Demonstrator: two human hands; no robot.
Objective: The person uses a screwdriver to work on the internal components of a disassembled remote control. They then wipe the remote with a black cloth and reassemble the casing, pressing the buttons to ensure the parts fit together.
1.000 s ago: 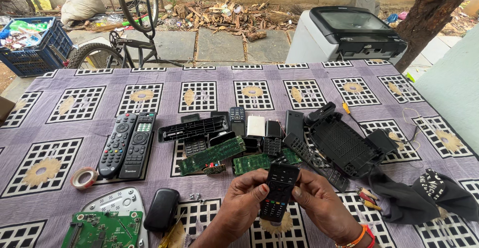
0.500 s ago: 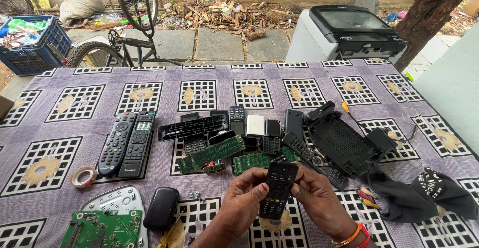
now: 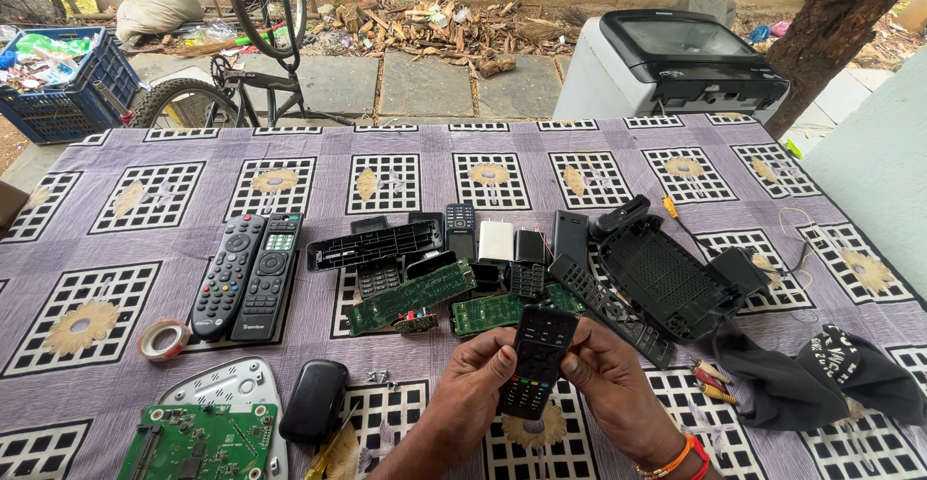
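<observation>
Low centre of the frame: both hands clamped on a small black remote [image 3: 537, 359], held upright and slightly tilted just above the table [image 3: 618, 152]; left hand [image 3: 473, 388] grips its left edge, thumb on the face; right hand [image 3: 608, 383] grips the right edge, fingers curled behind, orange and red bands at the wrist.

Table covered in a purple cloth with black-and-white grid squares.

Just above the hands: green circuit boards [image 3: 410, 296] lying flat, mixed with black keypad pieces and casing parts; a long black slotted cover [image 3: 375, 245] above them; a white block [image 3: 496, 240] beside a small dark phone [image 3: 460, 219].

Right of centre: a large open black housing [image 3: 666, 272], tilted; a crumpled black cloth [image 3: 821, 383] at lower right.

Left of centre: two long black remotes [image 3: 246, 275] side by side, touching; a roll of tape [image 3: 164, 339] near them at lower left.

Bottom left: a white shell carrying a green board [image 3: 198, 441]; a black oval case [image 3: 315, 401] just beside it.

Beyond the table: a bicycle [image 3: 241, 65], a blue crate [image 3: 68, 84] at upper left, a grey machine [image 3: 676, 60] at upper right.
</observation>
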